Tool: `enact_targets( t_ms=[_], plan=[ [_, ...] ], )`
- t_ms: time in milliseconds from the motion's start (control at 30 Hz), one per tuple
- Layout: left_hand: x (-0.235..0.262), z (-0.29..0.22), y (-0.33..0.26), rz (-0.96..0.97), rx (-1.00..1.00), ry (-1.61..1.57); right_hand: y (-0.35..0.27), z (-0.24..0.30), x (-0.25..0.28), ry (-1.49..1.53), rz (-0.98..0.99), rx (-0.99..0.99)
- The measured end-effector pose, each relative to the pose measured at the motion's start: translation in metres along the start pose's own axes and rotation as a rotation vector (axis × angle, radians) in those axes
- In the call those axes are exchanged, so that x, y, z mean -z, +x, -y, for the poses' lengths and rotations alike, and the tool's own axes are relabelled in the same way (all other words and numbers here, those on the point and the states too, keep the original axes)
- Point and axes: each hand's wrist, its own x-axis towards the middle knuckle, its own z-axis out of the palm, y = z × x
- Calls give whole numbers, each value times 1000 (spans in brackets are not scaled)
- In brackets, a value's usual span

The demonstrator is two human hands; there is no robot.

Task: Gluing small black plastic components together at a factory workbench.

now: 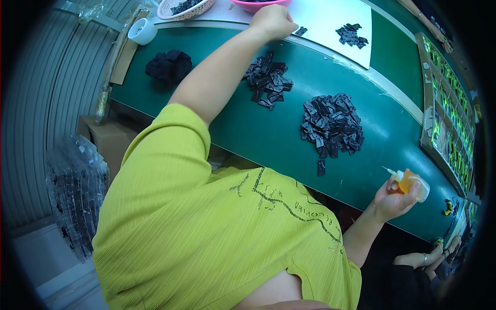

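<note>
My left hand is stretched far across the table over the white board, its fingers curled closed. Whatever may be in them is hidden. Right beside its fingertips lie a few small black pieces. In my right hand, near the table's front edge, is a squeeze bottle of orange liquid, its thin nozzle tilted up and to the left. Between the two hands, on the green table, are a large heap of flat black pieces and a smaller heap.
A pink bowl and a pale woven basket stand at the back. White tape roll and black cloth lie left. A compartmented tray stands right. Other people's hands show at the right edge.
</note>
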Motion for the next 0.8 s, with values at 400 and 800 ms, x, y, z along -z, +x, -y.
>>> enact_targets(
  t_ms=[400,800],
  plan=[
    [23,14,-56,554,-32,-128,7,-14,-105,68,233,-26],
    [-10,-45,-128,673,165,-1300,-1,-51,-116,123,225,-156]
  ],
)
